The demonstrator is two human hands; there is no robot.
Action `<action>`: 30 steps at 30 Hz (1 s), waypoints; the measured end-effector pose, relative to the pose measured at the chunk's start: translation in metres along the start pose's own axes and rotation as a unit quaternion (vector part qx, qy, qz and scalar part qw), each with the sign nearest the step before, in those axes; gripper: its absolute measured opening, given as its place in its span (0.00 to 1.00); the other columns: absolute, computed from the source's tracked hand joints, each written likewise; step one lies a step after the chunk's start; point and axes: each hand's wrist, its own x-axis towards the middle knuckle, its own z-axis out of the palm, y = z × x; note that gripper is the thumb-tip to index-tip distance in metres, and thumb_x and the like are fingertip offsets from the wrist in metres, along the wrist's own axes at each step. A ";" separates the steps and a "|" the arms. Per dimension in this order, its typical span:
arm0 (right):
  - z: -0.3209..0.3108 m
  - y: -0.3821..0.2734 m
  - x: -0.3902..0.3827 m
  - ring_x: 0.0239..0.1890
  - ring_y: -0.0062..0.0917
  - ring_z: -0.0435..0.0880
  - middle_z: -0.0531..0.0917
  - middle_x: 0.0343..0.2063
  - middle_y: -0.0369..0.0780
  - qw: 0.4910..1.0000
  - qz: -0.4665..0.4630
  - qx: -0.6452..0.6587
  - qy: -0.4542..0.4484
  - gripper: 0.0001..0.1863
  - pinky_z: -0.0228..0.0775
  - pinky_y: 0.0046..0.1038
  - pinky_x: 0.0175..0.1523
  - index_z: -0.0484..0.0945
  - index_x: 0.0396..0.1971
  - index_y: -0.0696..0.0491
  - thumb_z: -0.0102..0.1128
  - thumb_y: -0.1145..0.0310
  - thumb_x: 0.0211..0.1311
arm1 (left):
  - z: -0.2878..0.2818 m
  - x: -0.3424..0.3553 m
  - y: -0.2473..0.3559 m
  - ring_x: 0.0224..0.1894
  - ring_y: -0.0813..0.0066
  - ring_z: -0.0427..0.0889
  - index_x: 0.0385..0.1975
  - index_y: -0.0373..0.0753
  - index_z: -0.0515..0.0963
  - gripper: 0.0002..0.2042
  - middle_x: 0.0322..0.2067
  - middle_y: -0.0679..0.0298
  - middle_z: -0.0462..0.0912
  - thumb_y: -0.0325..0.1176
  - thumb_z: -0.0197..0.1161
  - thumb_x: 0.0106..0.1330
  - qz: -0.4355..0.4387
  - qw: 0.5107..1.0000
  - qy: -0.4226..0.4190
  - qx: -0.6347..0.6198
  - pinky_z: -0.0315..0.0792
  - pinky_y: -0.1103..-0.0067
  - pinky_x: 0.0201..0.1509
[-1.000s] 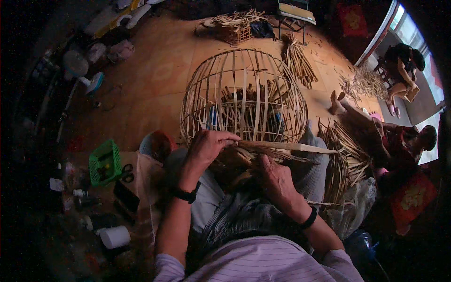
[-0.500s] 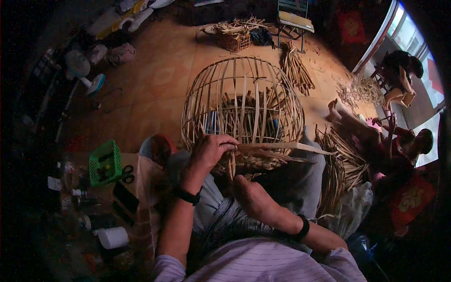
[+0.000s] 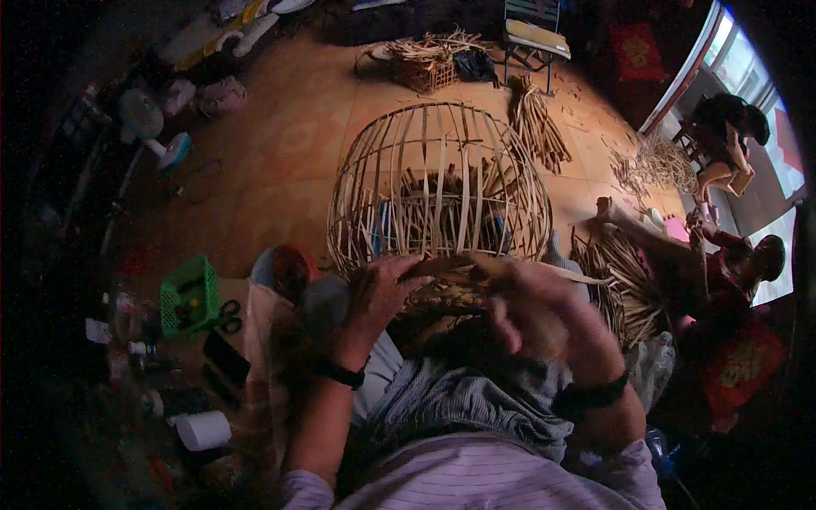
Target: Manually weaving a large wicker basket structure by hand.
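In front of my lap lies a rounded open basket frame (image 3: pixel 439 178) of thin bent strips, tied by crosswise hoops. At its near side is a plaited straw-like band (image 3: pixel 446 299). My left hand (image 3: pixel 378 293) is closed on the left end of flat dried-leaf strips (image 3: pixel 455 270) that run to the right above the band. My right hand (image 3: pixel 544 310) is over the right part of these strips, smeared by motion, so its grip cannot be made out.
Bundles of dried stalks lie at right (image 3: pixel 625 285) and beyond the frame (image 3: pixel 540 127). Left are a green basket (image 3: pixel 189 293), scissors (image 3: pixel 229 316) and a white roll (image 3: pixel 205 431). Two people sit at right; a chair (image 3: pixel 534 38) stands at the back.
My right hand has moved up and right, from beside my left hand to over the strips' right part. My left hand has shifted slightly left and down. The person at right has moved an arm.
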 end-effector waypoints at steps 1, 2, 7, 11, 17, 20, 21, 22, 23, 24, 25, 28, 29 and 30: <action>-0.008 0.006 0.005 0.26 0.24 0.79 0.81 0.32 0.38 1.000 -0.022 0.020 -0.004 0.30 0.73 0.24 0.30 0.70 0.68 0.58 0.45 0.48 0.83 | 0.003 -0.009 -0.010 0.47 0.52 0.89 0.53 0.38 0.85 0.18 0.44 0.52 0.90 0.35 0.74 0.64 -0.013 1.000 0.019 0.006 0.80 0.66 0.54; -0.015 0.006 0.003 0.25 0.23 0.78 0.80 0.32 0.37 0.998 -0.049 0.036 0.005 0.30 0.70 0.23 0.29 0.70 0.67 0.58 0.44 0.47 0.83 | 0.008 -0.010 -0.012 0.46 0.52 0.89 0.53 0.38 0.85 0.18 0.43 0.52 0.90 0.35 0.73 0.64 -0.017 0.999 0.034 0.002 0.80 0.66 0.52; -0.083 0.038 0.005 0.28 0.26 0.80 0.81 0.35 0.38 0.972 -0.188 0.139 -0.003 0.30 0.75 0.25 0.35 0.70 0.68 0.56 0.44 0.46 0.83 | 0.034 -0.006 -0.002 0.44 0.51 0.89 0.48 0.36 0.85 0.14 0.39 0.50 0.89 0.36 0.70 0.67 -0.104 0.992 0.075 -0.014 0.80 0.64 0.48; -0.110 0.092 0.018 0.42 0.35 0.85 0.85 0.41 0.44 0.936 -0.141 -0.298 0.120 0.29 0.79 0.30 0.55 0.72 0.69 0.52 0.41 0.47 0.84 | 0.052 -0.017 -0.039 0.44 0.51 0.88 0.46 0.37 0.85 0.12 0.39 0.50 0.89 0.36 0.69 0.68 -0.073 0.988 0.129 -0.052 0.79 0.64 0.48; -0.087 0.146 0.093 0.46 0.23 0.85 0.86 0.42 0.42 0.840 -0.246 -0.476 0.086 0.15 0.77 0.28 0.47 0.80 0.52 0.58 0.68 0.67 0.71 | 0.050 -0.010 -0.019 0.43 0.53 0.88 0.44 0.37 0.86 0.09 0.39 0.51 0.88 0.33 0.65 0.70 -0.123 0.968 0.121 -0.185 0.79 0.66 0.48; -0.062 0.140 0.127 0.43 0.22 0.85 0.85 0.37 0.39 0.804 -0.285 -0.513 0.098 0.12 0.77 0.27 0.44 0.80 0.48 0.58 0.68 0.67 0.72 | 0.042 -0.019 -0.024 0.43 0.53 0.87 0.44 0.39 0.87 0.09 0.39 0.49 0.88 0.32 0.61 0.72 -0.196 0.897 0.062 -0.391 0.79 0.66 0.48; -0.050 0.122 0.129 0.41 0.21 0.85 0.85 0.36 0.38 0.850 -0.253 -0.453 0.093 0.11 0.77 0.26 0.43 0.80 0.47 0.58 0.68 0.67 0.72 | 0.040 -0.020 -0.024 0.43 0.53 0.86 0.44 0.40 0.87 0.09 0.39 0.49 0.87 0.32 0.60 0.73 -0.188 0.905 0.062 -0.376 0.79 0.65 0.48; -0.040 0.101 0.126 0.40 0.20 0.85 0.84 0.35 0.37 0.887 -0.220 -0.393 0.100 0.11 0.77 0.26 0.42 0.81 0.45 0.58 0.67 0.67 0.72 | 0.038 -0.015 -0.004 0.43 0.52 0.86 0.44 0.40 0.86 0.09 0.39 0.48 0.87 0.32 0.59 0.73 -0.125 0.962 0.104 -0.219 0.78 0.65 0.48; -0.032 0.082 0.125 0.38 0.19 0.84 0.84 0.34 0.35 0.938 -0.155 -0.296 0.094 0.10 0.77 0.25 0.41 0.81 0.44 0.58 0.67 0.67 0.72 | 0.033 -0.014 0.008 0.43 0.51 0.85 0.44 0.40 0.86 0.09 0.39 0.47 0.86 0.32 0.58 0.74 -0.063 0.986 0.144 -0.050 0.78 0.64 0.48; -0.030 0.069 0.124 0.36 0.17 0.84 0.84 0.33 0.34 0.972 -0.089 -0.196 0.091 0.09 0.77 0.24 0.39 0.82 0.43 0.58 0.67 0.68 0.72 | 0.028 -0.010 0.016 0.43 0.51 0.85 0.44 0.40 0.85 0.09 0.39 0.47 0.86 0.32 0.58 0.74 -0.049 0.991 0.123 -0.016 0.77 0.64 0.47; -0.043 0.072 0.129 0.36 0.17 0.84 0.84 0.33 0.33 0.969 -0.128 -0.189 0.099 0.09 0.77 0.23 0.39 0.82 0.42 0.57 0.68 0.68 0.72 | 0.024 -0.008 0.021 0.42 0.50 0.84 0.44 0.39 0.84 0.08 0.38 0.47 0.85 0.32 0.58 0.74 -0.037 0.994 0.101 0.020 0.77 0.63 0.46; -0.079 0.078 0.155 0.35 0.16 0.85 0.85 0.33 0.32 0.958 -0.181 -0.205 0.092 0.09 0.77 0.21 0.36 0.82 0.41 0.56 0.69 0.67 0.72 | 0.049 -0.019 -0.002 0.42 0.47 0.82 0.44 0.38 0.82 0.07 0.36 0.47 0.84 0.32 0.59 0.75 -0.004 0.987 0.150 0.062 0.75 0.60 0.44; -0.074 0.070 0.157 0.35 0.16 0.85 0.85 0.34 0.33 0.960 -0.172 -0.204 0.085 0.09 0.77 0.22 0.36 0.82 0.42 0.56 0.69 0.67 0.71 | 0.055 -0.023 -0.006 0.41 0.47 0.82 0.44 0.37 0.81 0.07 0.35 0.47 0.83 0.32 0.59 0.75 -0.001 0.984 0.168 0.063 0.75 0.59 0.43; -0.070 0.062 0.157 0.36 0.17 0.86 0.86 0.34 0.33 0.963 -0.163 -0.202 0.078 0.09 0.78 0.22 0.36 0.82 0.43 0.57 0.69 0.67 0.71 | 0.060 -0.026 -0.011 0.41 0.46 0.82 0.44 0.37 0.81 0.07 0.34 0.47 0.83 0.32 0.60 0.75 0.004 0.980 0.187 0.065 0.74 0.58 0.43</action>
